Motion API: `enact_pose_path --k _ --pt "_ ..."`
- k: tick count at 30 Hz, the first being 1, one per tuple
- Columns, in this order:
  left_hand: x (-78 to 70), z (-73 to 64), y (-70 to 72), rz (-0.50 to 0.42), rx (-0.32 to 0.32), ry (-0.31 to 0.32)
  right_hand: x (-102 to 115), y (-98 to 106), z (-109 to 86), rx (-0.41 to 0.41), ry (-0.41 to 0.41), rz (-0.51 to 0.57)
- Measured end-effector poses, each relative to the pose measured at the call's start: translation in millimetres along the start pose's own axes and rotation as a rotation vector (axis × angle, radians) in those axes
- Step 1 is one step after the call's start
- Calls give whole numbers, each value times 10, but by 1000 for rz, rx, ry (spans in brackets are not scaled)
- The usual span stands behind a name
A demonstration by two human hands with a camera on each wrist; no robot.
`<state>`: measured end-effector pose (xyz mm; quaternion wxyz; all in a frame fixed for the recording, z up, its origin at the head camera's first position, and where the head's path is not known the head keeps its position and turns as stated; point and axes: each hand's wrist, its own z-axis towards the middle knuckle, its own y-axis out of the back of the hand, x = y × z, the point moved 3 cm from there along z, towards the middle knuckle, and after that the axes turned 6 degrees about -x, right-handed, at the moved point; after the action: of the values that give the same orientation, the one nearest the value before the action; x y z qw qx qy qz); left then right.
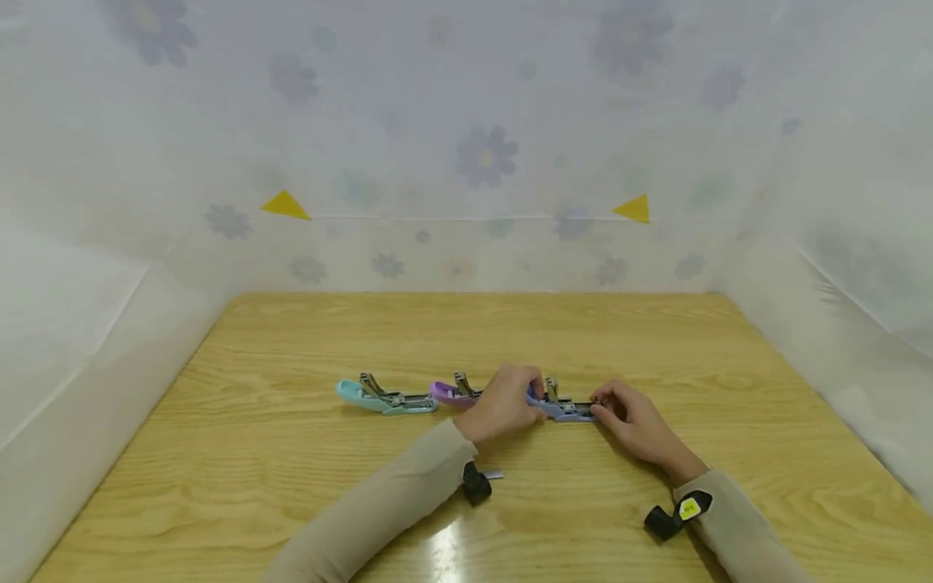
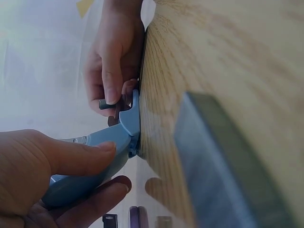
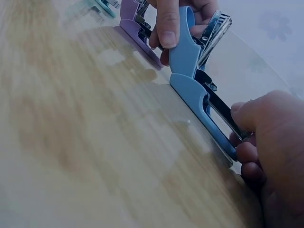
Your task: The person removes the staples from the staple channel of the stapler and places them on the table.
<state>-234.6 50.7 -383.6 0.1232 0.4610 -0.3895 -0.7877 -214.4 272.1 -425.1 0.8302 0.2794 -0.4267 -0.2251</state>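
Note:
A blue stapler [image 1: 576, 416] lies opened out on the table, its metal parts raised at the hinge. My left hand [image 1: 506, 401] grips its upper cover, thumb on one side and fingers on the other, as the left wrist view shows. At the front end of the base, my right hand [image 1: 636, 421] pinches the stapler's metal staple channel [image 3: 223, 113] between thumb and fingers; the fingertips are partly hidden. Left of it lies an opened purple stapler [image 1: 446, 394], partly covered by my left hand. Beyond that is an opened teal stapler [image 1: 353, 394].
A short strip of staples [image 1: 496, 474] lies on the wooden table [image 1: 255, 486] beside my left wrist, looming large in the left wrist view. Flower-patterned white sheeting [image 1: 481, 251] encloses the back and sides, with two yellow triangles [image 1: 286, 206] on the back sheet.

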Motion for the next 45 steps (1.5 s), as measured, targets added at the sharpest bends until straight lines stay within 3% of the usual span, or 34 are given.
enact_pose_path --k 4,9,14,18,23,34,38,45 --pt "41 -12 -23 -11 6 -6 67 -9 -25 -46 16 23" --pt "107 -52 6 -5 6 33 250 -41 -21 -138 130 57" --pt "90 -36 38 -21 1 22 201 -42 -37 -250 190 18" --pt "76 -5 45 -13 -4 4 194 -70 -60 -279 260 -66" --pt "80 27 46 4 -12 -5 344 -179 -75 -192 354 -47" --pt "57 29 10 19 -19 -40 594 -394 -193 76 327 93" --pt "58 29 4 7 -20 -30 630 -415 -203 114 319 98" --pt "67 40 -13 -4 -20 -20 658 -399 -208 106 347 84"
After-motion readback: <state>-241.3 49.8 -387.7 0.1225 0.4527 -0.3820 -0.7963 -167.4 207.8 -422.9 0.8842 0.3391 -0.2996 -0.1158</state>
